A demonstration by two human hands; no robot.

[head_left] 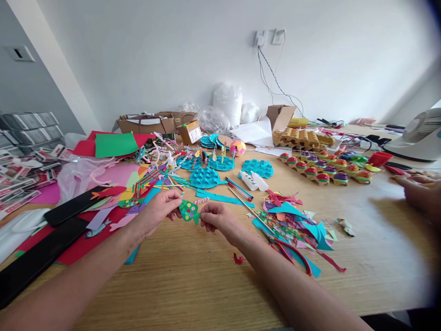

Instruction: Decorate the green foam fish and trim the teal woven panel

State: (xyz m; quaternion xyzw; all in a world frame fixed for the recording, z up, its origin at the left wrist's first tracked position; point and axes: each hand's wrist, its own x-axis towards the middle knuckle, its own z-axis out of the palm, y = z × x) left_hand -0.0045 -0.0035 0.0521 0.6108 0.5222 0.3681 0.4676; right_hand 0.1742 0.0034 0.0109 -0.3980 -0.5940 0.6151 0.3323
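Note:
A small green paper fish [189,211] with coloured dots is stretched between my two hands above the wooden table. My left hand [166,207] pinches its left end, and my right hand [215,217] pinches the tail at the right. Behind them lie a pink twisted pipe cleaner [201,200] and blue paper strips [223,197]. To the left, more paper fish, one of them orange-red [108,192], rest on black slabs and red paper. A small red scrap [238,259] is on the table below my right wrist.
Red-handled scissors [291,253] and paper scraps [292,225] lie right of my right hand. Further back are white glue bottles [253,180], blue egg-carton pieces [205,177] and painted egg cartons [324,168]. Another person's hand [418,191] rests at the far right.

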